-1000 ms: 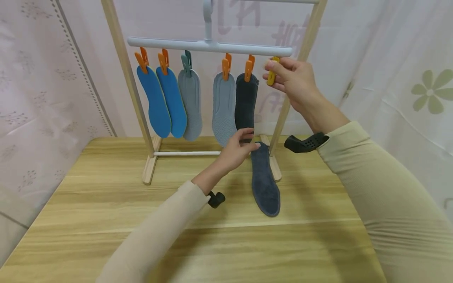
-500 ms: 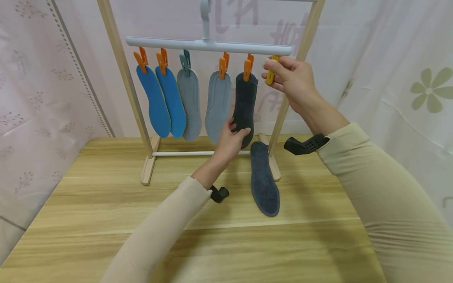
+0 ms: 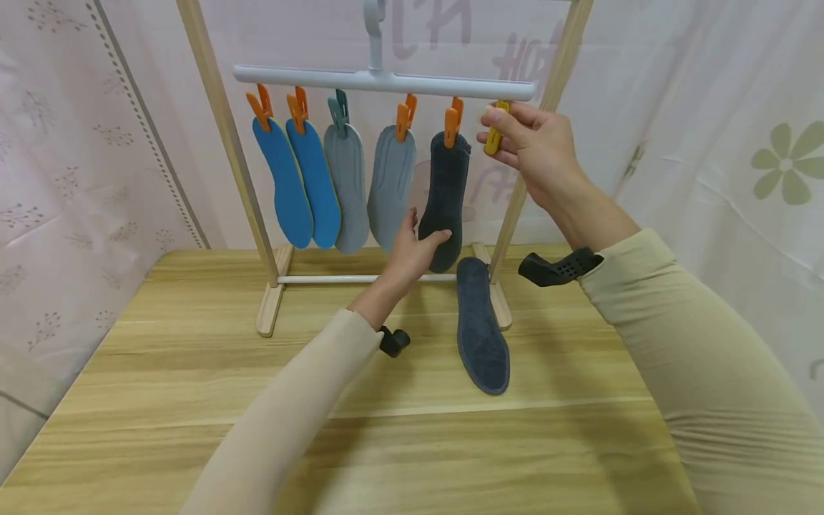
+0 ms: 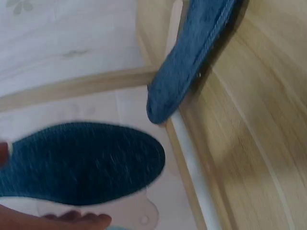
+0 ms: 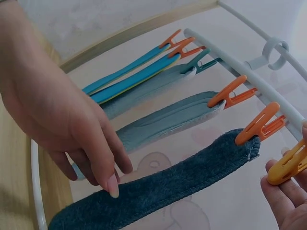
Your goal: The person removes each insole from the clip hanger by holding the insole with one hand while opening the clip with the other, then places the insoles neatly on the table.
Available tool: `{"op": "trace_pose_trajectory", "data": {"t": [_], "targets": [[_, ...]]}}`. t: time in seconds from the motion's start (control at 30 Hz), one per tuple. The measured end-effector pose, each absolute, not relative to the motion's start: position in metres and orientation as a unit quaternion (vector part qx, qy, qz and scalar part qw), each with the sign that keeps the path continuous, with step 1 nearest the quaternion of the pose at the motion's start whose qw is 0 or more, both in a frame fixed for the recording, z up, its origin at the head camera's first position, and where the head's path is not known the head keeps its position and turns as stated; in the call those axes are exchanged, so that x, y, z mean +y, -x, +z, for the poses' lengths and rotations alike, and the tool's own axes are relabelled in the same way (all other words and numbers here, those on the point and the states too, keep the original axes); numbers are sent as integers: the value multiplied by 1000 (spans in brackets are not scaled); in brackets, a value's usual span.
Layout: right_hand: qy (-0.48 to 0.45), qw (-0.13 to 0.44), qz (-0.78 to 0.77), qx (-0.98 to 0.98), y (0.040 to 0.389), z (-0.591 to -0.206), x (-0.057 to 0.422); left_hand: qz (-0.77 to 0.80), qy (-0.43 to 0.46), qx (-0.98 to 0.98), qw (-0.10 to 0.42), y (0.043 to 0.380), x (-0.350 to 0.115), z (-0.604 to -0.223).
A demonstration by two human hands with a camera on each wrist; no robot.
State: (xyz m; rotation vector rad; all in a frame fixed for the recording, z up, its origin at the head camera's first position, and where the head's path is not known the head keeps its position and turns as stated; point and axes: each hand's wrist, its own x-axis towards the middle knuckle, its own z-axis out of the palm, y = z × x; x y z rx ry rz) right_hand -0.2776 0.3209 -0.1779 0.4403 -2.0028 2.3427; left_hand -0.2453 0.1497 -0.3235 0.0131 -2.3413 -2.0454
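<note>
My right hand [image 3: 543, 146] pinches a yellow clothespin [image 3: 493, 136] under the right end of the white hanger bar [image 3: 450, 84]. A dark grey fuzzy insole [image 3: 445, 182] hangs beside it from an orange clothespin [image 3: 453, 123]. My left hand [image 3: 407, 256] reaches up between this insole and a light grey insole [image 3: 391, 172]. Its thumb overlaps the dark insole's lower part, and its fingers extend toward the light grey one without curling round either. A second dark insole [image 3: 481, 332] leans low at the rack's right foot, its wide end toward me.
Two blue insoles [image 3: 281, 186] and another light grey insole [image 3: 345, 189] hang farther left. The wooden rack [image 3: 222, 107] stands at the back of the wood-grain table [image 3: 193, 400], with a white lower rail [image 3: 335, 280]. Patterned curtains [image 3: 721, 114] surround it.
My left hand has moved left from the top of the leaning dark insole to the hanging dark one. The nearby light grey insole has swung left. My right hand keeps pinching the yellow clothespin.
</note>
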Motion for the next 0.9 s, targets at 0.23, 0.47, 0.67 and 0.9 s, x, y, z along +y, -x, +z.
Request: {"op": "trace_pose_trajectory", "data": {"t": [0.23,0.47,0.67,0.9], "targets": [[-140,5,753,-643,277,-178,323,-646,-8,-763,-35,257,141,-331],[-142,4,751,-645,279,-180,322,-634,-8,-773,-18,257,137,-343],[-145,4,753,-642,281,-181,323,-599,18,-801,-22,254,138,-349],[-153,7,744,-650,282,-182,325,-591,59,-800,-81,246,145,-350]]}}
